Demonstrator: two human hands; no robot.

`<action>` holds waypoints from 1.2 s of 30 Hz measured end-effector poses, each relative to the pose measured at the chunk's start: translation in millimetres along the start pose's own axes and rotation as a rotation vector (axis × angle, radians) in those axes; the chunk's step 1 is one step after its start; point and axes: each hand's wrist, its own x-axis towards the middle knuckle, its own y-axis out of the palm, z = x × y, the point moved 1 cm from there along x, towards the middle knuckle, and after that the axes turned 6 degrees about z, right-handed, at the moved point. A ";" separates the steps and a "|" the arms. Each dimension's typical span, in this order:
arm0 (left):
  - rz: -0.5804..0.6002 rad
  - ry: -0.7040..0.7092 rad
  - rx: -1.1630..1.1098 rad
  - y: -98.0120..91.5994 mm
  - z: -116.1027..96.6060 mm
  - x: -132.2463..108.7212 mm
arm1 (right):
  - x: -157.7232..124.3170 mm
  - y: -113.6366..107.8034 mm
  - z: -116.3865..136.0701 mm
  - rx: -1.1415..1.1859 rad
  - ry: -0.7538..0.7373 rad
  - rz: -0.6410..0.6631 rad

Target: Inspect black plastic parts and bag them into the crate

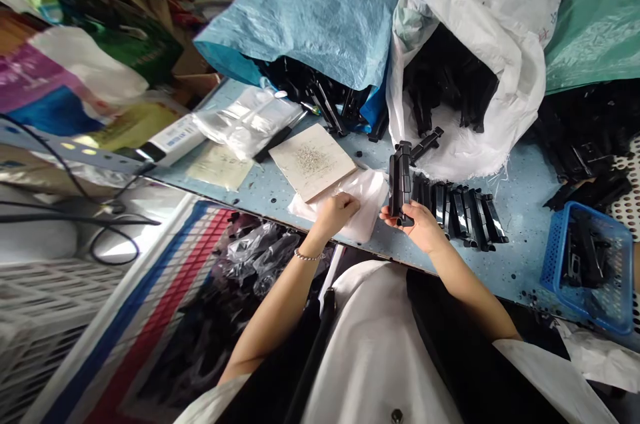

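Observation:
My right hand [417, 224] is closed around the lower end of black plastic parts [401, 177], held upright above the bench; how many it holds I cannot tell. My left hand [339, 211] is curled over a thin white plastic bag [367, 201] near the bench edge, its fingers pinched at the bag; their grip is partly hidden. Right of my right hand, several similar black parts [465, 214] lie side by side in a row. A square beige board [313, 161] with dark specks lies beyond my left hand, partly on the bag.
Blue sack [320, 11], white sack [465, 4] and green sack [595, 17] line the back, black parts spilling out. A blue basket [555, 264] with black parts stands right. A clear-bag stack [255, 117] lies left. Below left are a striped, bag-filled container [135, 371] and cables [75, 217].

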 end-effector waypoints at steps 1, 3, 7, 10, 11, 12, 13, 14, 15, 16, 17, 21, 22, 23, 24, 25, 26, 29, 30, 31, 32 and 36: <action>-0.009 0.018 0.004 1.5 -0.5 0.2 | 4.6 1.9 0.1 0.011 -0.004 -0.001; -0.038 0.057 -0.002 4.3 -1.0 1.1 | 16.7 6.6 -1.2 0.061 -0.012 0.005; -0.105 0.121 -0.068 1.8 -0.4 1.9 | 44.3 13.5 -9.0 0.192 0.022 0.000; -0.179 0.155 -0.192 -7.7 1.4 0.4 | 54.1 11.8 -12.6 0.208 0.021 -0.076; -0.194 0.164 -0.204 -10.3 1.7 -0.3 | 54.8 10.9 -12.9 0.209 0.023 -0.082; -0.197 0.168 -0.198 -12.0 1.5 -1.1 | 54.8 10.3 -13.1 0.215 0.026 -0.070; -0.186 0.165 -0.182 -12.5 0.8 -2.0 | 54.7 10.2 -13.6 0.227 0.030 -0.047; -0.169 0.160 -0.170 -12.0 -0.6 -3.1 | 55.0 10.5 -14.7 0.238 0.033 -0.026; -0.160 0.160 -0.167 -11.0 -2.5 -4.6 | 55.9 10.9 -16.6 0.242 0.033 -0.020; -0.174 0.172 -0.168 -10.2 -4.9 -6.5 | 57.6 11.2 -19.3 0.237 0.033 -0.033; -0.206 0.203 -0.150 -9.8 -7.7 -9.0 | 60.0 11.3 -22.7 0.225 0.035 -0.057; -0.246 0.406 0.282 -13.2 -17.0 -18.7 | 67.2 7.4 -33.0 0.185 0.067 -0.136; -0.202 0.419 0.437 -14.3 -17.2 -19.2 | 65.7 5.2 -32.6 0.178 0.060 -0.137; -0.155 0.408 0.566 -15.3 -16.2 -18.3 | 61.9 2.6 -30.9 0.171 0.052 -0.128; -0.124 0.379 0.652 -16.4 -14.4 -16.3 | 55.8 -0.1 -28.2 0.166 0.052 -0.100; -0.111 0.349 0.693 -17.3 -12.0 -13.1 | 47.6 -2.7 -25.1 0.170 0.062 -0.048; -0.116 0.328 0.690 -18.0 -9.5 -9.3 | 37.9 -5.1 -22.3 0.184 0.085 0.032; -0.162 0.339 0.513 -19.0 -2.2 1.9 | 7.8 -8.2 -21.1 0.294 0.231 0.351; -0.159 0.363 0.442 -19.1 -0.2 4.2 | 0.8 -7.9 -23.8 0.347 0.293 0.438; -0.150 0.385 0.384 -19.4 1.7 5.2 | -3.6 -7.1 -27.8 0.402 0.356 0.502; -0.138 0.401 0.342 -19.9 3.5 4.8 | -5.3 -5.9 -32.6 0.455 0.408 0.541; -0.141 0.412 0.326 -22.4 8.3 -8.6 | 5.8 -1.2 -47.6 0.588 0.488 0.579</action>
